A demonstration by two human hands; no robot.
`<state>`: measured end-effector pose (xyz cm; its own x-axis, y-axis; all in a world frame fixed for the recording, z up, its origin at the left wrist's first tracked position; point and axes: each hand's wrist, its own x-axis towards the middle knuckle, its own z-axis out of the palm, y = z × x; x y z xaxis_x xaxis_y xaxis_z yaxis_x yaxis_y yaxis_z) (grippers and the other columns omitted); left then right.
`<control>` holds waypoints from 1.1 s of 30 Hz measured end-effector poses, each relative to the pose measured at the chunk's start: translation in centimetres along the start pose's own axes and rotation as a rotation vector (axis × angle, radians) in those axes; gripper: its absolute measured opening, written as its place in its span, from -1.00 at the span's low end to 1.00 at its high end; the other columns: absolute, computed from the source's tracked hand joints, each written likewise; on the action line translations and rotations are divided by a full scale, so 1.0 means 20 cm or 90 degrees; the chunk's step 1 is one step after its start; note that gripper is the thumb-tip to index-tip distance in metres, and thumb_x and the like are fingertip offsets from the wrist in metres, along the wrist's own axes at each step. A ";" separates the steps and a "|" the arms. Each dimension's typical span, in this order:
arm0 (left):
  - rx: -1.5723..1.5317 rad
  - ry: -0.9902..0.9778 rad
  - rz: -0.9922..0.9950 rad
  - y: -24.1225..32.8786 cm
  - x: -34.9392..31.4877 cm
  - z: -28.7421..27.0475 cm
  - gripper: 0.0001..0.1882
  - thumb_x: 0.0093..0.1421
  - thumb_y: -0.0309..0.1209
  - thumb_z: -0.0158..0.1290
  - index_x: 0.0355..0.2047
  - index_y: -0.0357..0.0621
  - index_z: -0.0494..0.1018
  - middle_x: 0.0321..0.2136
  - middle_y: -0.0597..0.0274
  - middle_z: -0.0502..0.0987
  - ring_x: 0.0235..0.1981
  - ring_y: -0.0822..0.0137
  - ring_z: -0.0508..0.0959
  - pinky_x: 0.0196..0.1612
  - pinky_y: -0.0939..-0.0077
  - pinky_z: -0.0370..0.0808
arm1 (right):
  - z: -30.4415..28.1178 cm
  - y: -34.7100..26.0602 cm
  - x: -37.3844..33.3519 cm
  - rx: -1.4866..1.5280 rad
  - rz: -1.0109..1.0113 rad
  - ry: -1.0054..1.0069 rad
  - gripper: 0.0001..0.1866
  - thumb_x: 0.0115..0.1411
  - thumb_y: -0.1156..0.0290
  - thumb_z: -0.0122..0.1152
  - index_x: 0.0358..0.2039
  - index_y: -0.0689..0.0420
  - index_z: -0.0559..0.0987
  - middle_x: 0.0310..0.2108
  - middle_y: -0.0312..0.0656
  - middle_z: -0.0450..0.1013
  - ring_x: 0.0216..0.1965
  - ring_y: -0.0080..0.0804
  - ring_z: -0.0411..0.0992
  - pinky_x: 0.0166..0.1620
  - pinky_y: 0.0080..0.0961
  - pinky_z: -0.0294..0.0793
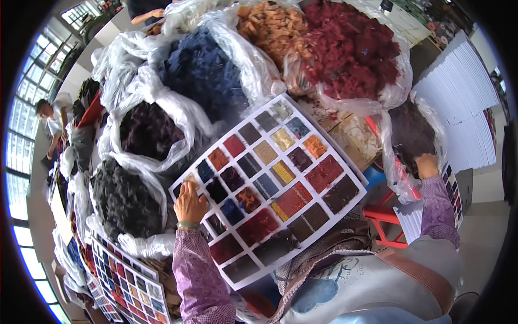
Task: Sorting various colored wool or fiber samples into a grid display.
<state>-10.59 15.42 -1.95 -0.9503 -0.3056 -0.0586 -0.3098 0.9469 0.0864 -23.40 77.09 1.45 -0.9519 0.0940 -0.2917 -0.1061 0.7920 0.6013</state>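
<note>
A large white sample card (283, 208) with a grid of coloured fibre swatches lies tilted across my lap. My left hand (190, 205) rests on its left edge, fingers over a tan swatch (191, 177) and thumb apart. To the right, a clear plastic bag (438, 129) holds loose brown fibre (409, 127). My right hand (427, 165) reaches to this bag's near side, its fingers curled into the brown fibre; the fingertips are partly hidden. Dark swatches, red swatches and a few yellow and orange ones fill the card.
Open plastic bags hold blue (202, 67), dark red (350, 48), orange-brown (270, 27), dark purple (148, 129) and grey fibre (127, 200). More sample cards (129, 275) lie lower left. Stacked white sheets (458, 81) and a red stool (386, 218) are at right. Another person (54, 119) stands far left.
</note>
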 end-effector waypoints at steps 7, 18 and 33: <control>0.074 -0.202 0.025 -0.27 0.16 -0.04 -0.58 -0.13 -0.35 -0.01 -0.19 -0.11 0.30 -0.42 -0.07 0.49 -0.35 -0.04 0.49 -0.28 0.13 0.41 | -0.56 -0.35 0.49 0.636 -0.269 0.432 -0.77 0.02 0.39 0.07 -0.26 0.08 0.50 -0.44 -0.11 0.46 -0.40 -0.16 0.43 -0.33 -0.38 0.39; -0.087 0.043 0.023 0.21 0.68 -0.25 -0.73 0.00 -0.31 -0.09 -0.25 0.17 0.47 -0.41 0.06 0.51 -0.33 0.06 0.50 -0.26 0.23 0.43 | -1.28 -1.19 1.22 0.722 -0.478 0.628 -0.89 0.00 0.40 0.00 -0.52 0.08 0.50 -0.57 -0.05 0.43 -0.48 -0.07 0.42 -0.43 -0.24 0.39; 0.125 0.392 -0.075 0.17 1.50 -0.13 -0.75 -0.02 -0.48 -0.10 -0.28 0.04 0.40 -0.36 0.20 0.41 -0.24 0.17 0.39 -0.29 0.30 0.40 | -1.49 -1.61 1.75 0.582 -0.368 0.717 -0.87 -0.11 0.44 0.12 -0.46 0.08 0.51 -0.43 -0.19 0.42 -0.29 -0.21 0.40 -0.31 -0.29 0.39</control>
<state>-40.25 9.14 -0.85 -0.7710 -0.3554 0.5284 -0.4575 0.8863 -0.0715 -61.91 36.88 -5.89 -0.6068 -0.4936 0.6230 -0.7134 0.6838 -0.1531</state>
